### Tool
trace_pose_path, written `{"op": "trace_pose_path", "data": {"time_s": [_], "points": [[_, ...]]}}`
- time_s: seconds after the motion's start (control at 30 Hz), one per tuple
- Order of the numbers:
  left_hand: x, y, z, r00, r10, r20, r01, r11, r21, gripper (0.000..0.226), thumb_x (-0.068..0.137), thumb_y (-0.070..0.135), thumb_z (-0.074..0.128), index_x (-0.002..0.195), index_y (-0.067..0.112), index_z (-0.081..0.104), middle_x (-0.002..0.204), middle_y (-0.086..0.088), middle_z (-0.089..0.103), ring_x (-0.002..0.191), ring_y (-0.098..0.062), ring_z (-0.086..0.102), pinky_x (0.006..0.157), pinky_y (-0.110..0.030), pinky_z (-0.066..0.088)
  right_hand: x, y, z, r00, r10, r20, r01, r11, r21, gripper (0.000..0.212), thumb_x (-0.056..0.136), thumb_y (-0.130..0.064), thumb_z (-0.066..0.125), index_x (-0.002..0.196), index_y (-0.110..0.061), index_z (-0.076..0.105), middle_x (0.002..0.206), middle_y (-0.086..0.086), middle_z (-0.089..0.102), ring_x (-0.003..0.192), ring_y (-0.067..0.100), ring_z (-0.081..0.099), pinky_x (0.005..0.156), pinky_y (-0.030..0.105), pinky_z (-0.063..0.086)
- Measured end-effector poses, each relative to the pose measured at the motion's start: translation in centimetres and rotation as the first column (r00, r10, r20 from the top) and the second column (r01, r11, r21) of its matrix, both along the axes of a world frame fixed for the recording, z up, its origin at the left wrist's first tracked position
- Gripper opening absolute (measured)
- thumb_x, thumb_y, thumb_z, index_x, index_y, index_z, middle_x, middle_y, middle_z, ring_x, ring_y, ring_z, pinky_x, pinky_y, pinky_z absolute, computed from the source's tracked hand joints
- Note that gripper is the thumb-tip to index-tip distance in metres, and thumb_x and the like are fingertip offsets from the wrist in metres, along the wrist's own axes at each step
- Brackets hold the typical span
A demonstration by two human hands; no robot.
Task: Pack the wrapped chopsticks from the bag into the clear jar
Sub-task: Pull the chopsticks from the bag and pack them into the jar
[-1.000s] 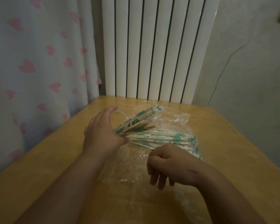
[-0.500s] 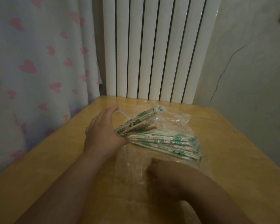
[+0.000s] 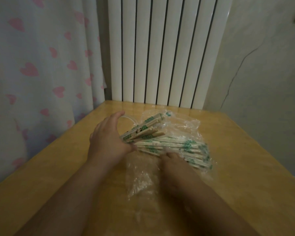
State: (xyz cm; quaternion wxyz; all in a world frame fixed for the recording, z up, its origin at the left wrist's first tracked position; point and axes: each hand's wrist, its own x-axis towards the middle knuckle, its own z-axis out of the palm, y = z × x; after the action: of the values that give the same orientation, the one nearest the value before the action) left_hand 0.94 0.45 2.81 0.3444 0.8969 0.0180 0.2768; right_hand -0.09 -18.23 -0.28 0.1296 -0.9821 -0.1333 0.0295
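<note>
Wrapped chopsticks (image 3: pixel 174 144), green print too small to read, lie in a clear bag (image 3: pixel 186 126) on a wooden table (image 3: pixel 237 150). Left hand (image 3: pixel 107 142) grips a fanned bundle of them. Right hand (image 3: pixel 174 162), curled above the bag a second ago, now reaches inside, blurred; its grip cannot be told. White radiator (image 3: pixel 160 48) and heart-print curtain (image 3: pixel 41 65) behind.

wrapped chopsticks (image 3: pixel 177 145): cream wrappers, green print. bag (image 3: pixel 182 123): clear, colourless. counter (image 3: pixel 237 150): yellow-tan wood. curtain (image 3: pixel 41 65), left: white, scattered pink hearts. radiator (image 3: pixel 160 48), far: white ribs, dark vertical gaps. wall (image 3: pixel 262 74), right: grey-beige, one thin dark crack line.
</note>
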Motion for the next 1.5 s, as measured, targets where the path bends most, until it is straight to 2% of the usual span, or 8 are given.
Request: {"op": "trace_pose_path", "data": {"time_s": [0.07, 0.13, 0.23, 0.37, 0.53, 0.73, 1.13, 1.5], "points": [[-0.1, 0.0, 0.0, 1.0, 0.0, -0.004, 0.0, 1.0, 0.0, 0.105, 0.048, 0.039, 0.092, 0.139, 0.037, 0.039, 0.142, 0.007, 0.046, 0.132, -0.021, 0.039, 0.106, -0.047, 0.036, 0.2, 0.1, 0.1, 0.998, 0.057, -0.007, -0.056, 0.991, 0.123, 0.058, 0.1, -0.026, 0.049, 0.152, -0.036, 0.026, 0.165, -0.008, 0.003, 0.148, 0.02, 0.021, 0.116, 0.036, 0.026], [-0.1, 0.0, 0.1, 1.0, -0.004, -0.014, 0.004, 1.0, 0.002, 0.106, 0.048, 0.04, 0.092, 0.139, 0.038, 0.038, 0.142, 0.008, 0.046, 0.132, -0.021, 0.038, 0.106, -0.047, 0.036, 0.5, 0.3, -0.3, 0.996, 0.087, -0.024, -0.083, 0.987, 0.14, 0.064, 0.097, -0.042, 0.052, 0.152, -0.045, 0.019, 0.165, -0.009, 0.004, 0.149, 0.021, 0.017, 0.118, 0.042, 0.023], [-0.2, 0.1, 0.1, 1.0, -0.006, -0.016, 0.006, 1.0, -0.002, 0.105, 0.048, 0.039, 0.092, 0.139, 0.038, 0.038, 0.142, 0.008, 0.046, 0.132, -0.021, 0.038, 0.106, -0.047, 0.036, 1.2, 0.2, -1.2, 0.999, 0.013, -0.039, -0.012, 1.0, 0.024, 0.071, 0.095, -0.061, 0.04, 0.155, -0.033, 0.013, 0.164, -0.001, 0.016, 0.149, 0.023, 0.018, 0.12, 0.049, 0.016], [-0.2, 0.1, 0.1, 1.0, -0.005, -0.016, 0.005, 1.0, -0.005, 0.105, 0.049, 0.039, 0.092, 0.139, 0.038, 0.038, 0.142, 0.008, 0.045, 0.132, -0.021, 0.038, 0.107, -0.046, 0.035, 1.5, 0.2, -1.3, 0.997, -0.071, -0.008, 0.07, 0.995, -0.074, 0.065, 0.101, -0.049, 0.033, 0.156, -0.02, 0.015, 0.162, 0.004, 0.023, 0.147, 0.026, 0.022, 0.12, 0.048, 0.016], [-0.3, -0.1, 0.1, 1.0, -0.009, -0.011, 0.009, 1.0, -0.001, 0.104, 0.049, 0.038, 0.092, 0.139, 0.038, 0.038, 0.142, 0.008, 0.045, 0.131, -0.02, 0.038, 0.107, -0.047, 0.035, 1.7, 0.5, -1.3, 0.991, -0.11, 0.078, 0.116, 0.99, -0.084, 0.048, 0.101, -0.026, 0.041, 0.148, -0.021, 0.034, 0.15, 0.006, 0.041, 0.137, 0.028, 0.034, 0.114, 0.046, 0.025], [-0.3, 0.0, 0.1, 1.0, -0.002, -0.025, 0.002, 1.0, 0.005, 0.105, 0.05, 0.036, 0.092, 0.139, 0.039, 0.037, 0.142, 0.007, 0.045, 0.132, -0.021, 0.038, 0.107, -0.046, 0.035, 2.2, 0.7, -1.5, 0.978, -0.169, 0.119, 0.171, 0.985, -0.002, 0.021, 0.095, -0.022, 0.052, 0.112, -0.027, 0.064, 0.117, 0.001, 0.063, 0.114, 0.024, 0.055, 0.103, 0.043, 0.041], [-0.1, 0.0, 0.1, 1.0, -0.005, -0.026, 0.006, 1.0, 0.008, 0.104, 0.05, 0.037, 0.092, 0.138, 0.04, 0.037, 0.142, 0.009, 0.045, 0.131, -0.02, 0.039, 0.106, -0.047, 0.036, 2.5, 0.6, -1.7, 0.952, -0.223, 0.209, 0.214, 0.975, 0.063, 0.035, 0.087, -0.021, 0.059, 0.12, -0.03, 0.064, 0.127, -0.004, 0.055, 0.114, 0.023, 0.053, 0.101, 0.039, 0.041], [-0.1, 0.0, 0.2, 1.0, -0.008, -0.019, 0.008, 1.0, -0.005, 0.104, 0.05, 0.035, 0.092, 0.138, 0.039, 0.038, 0.142, 0.008, 0.045, 0.132, -0.02, 0.037, 0.107, -0.047, 0.034, 2.6, 0.7, -1.9, 0.964, -0.226, 0.137, 0.231, 0.973, -0.026, 0.031, 0.091, -0.029, 0.051, 0.12, -0.03, 0.062, 0.124, 0.004, 0.051, 0.11, 0.027, 0.053, 0.098, 0.042, 0.04]]}}
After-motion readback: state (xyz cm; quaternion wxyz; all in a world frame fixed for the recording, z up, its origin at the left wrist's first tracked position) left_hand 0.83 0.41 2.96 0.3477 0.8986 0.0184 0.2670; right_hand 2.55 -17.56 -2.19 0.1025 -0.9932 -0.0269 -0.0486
